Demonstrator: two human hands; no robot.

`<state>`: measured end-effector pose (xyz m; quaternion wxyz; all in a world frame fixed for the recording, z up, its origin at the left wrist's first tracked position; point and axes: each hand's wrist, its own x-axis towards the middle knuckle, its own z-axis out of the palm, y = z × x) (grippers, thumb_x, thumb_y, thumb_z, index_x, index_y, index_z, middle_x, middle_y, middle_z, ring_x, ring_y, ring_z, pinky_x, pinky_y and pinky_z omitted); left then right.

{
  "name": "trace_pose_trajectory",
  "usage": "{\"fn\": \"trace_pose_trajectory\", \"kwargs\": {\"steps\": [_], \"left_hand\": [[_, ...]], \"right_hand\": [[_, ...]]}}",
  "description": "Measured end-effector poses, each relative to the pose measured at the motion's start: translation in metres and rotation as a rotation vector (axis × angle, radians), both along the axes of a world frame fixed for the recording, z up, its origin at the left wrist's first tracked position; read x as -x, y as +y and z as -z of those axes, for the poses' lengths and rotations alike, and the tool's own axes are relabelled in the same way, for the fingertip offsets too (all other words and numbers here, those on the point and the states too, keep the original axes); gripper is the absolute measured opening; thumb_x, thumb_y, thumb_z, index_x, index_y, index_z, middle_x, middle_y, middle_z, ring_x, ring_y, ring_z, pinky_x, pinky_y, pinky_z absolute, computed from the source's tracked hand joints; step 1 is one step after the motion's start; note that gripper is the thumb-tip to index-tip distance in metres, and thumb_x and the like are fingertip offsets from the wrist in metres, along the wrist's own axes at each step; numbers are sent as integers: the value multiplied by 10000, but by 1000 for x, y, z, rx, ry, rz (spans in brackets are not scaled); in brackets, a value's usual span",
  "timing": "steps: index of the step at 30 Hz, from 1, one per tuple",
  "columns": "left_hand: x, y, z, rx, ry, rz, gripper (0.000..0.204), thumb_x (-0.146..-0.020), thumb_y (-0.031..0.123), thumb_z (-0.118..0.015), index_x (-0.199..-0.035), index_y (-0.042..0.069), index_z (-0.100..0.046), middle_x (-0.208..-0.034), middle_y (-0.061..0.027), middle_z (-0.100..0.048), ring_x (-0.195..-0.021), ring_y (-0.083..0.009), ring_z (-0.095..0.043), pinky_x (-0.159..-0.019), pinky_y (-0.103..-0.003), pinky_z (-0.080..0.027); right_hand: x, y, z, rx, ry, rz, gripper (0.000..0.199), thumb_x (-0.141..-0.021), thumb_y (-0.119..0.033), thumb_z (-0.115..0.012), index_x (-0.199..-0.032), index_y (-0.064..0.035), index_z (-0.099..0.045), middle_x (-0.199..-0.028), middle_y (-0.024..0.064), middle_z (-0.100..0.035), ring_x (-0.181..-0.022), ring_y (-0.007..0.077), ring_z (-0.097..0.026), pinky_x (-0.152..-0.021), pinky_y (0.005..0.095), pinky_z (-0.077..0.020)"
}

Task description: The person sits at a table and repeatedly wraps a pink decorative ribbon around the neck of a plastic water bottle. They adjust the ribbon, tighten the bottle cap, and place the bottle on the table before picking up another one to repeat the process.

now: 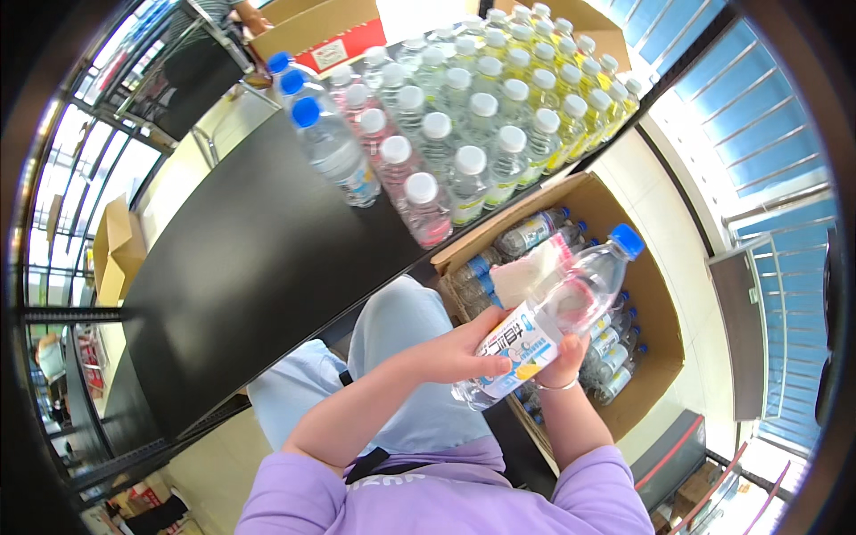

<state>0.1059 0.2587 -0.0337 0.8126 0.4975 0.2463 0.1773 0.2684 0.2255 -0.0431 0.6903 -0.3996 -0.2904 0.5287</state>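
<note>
My left hand is closed round the lower part of a clear plastic bottle, its thumb lying across the white, blue and yellow label. From the other side my right hand grips the same bottle, a thin bracelet on its wrist. The bottle is tilted, with its blue cap up to the right, above an open cardboard box. A white cloth with a pink edge shows behind the bottle; whether a hand holds it I cannot tell. Several blue-capped bottles lie in the box.
On the black table, rows of white-capped bottles stand close together, with pink, green and yellow tints. Several blue-capped bottles stand at their left end. A red and brown carton is at the back. A person is partly visible at the far left.
</note>
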Motion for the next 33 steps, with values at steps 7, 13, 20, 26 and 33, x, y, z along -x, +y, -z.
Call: {"fn": "trace_pose_trajectory", "kwargs": {"steps": [7, 13, 20, 26, 33], "left_hand": [[47, -45, -37, -26, -265, -163, 831, -669, 350, -749, -1268, -13, -301, -1107, -95, -506, -1010, -142, -496, -843, -286, -419], [92, -102, -43, 40, -347, -409, 844, -698, 311, -733, -1313, -6, -249, -1157, -96, -475, -1058, -155, -475, -874, -304, -403], [115, -162, -27, -87, -379, -722, 778, -691, 270, -745, -1278, 21, -299, -1091, -70, -513, -970, -124, -513, -769, -256, -443], [121, -195, -24, -232, -266, -883, 780, -656, 226, -766, -1264, 22, -322, -1101, -74, -508, -1009, -138, -501, -830, -285, -424], [122, -225, -32, -205, -305, -928, 806, -637, 211, -781, -1268, 22, -316, -1133, -80, -500, -1065, -160, -488, -885, -308, -401]], "right_hand": [[48, -17, -72, -237, -121, -279, 882, -645, -426, -736, -1269, 3, -282, -1149, 130, -463, -1020, 221, -500, -854, 339, -416], [98, -39, -91, -259, -169, -457, 894, -660, -386, -739, -1300, -12, -241, -1207, 110, -427, -1093, 198, -455, -912, 337, -381], [126, -65, -85, -324, -263, -647, 910, -684, -150, -735, -1353, -27, -132, -1264, 121, -393, -1147, 202, -429, -930, 340, -382], [135, -85, -83, -347, -76, -746, 1017, -649, -52, -739, -1380, -83, -34, -1302, 137, -377, -1128, 226, -460, -908, 363, -415], [125, -93, -78, -211, -73, -931, 511, -744, -12, -634, -1213, 26, -434, -1061, 54, -574, -956, 128, -550, -825, 275, -444]]}}
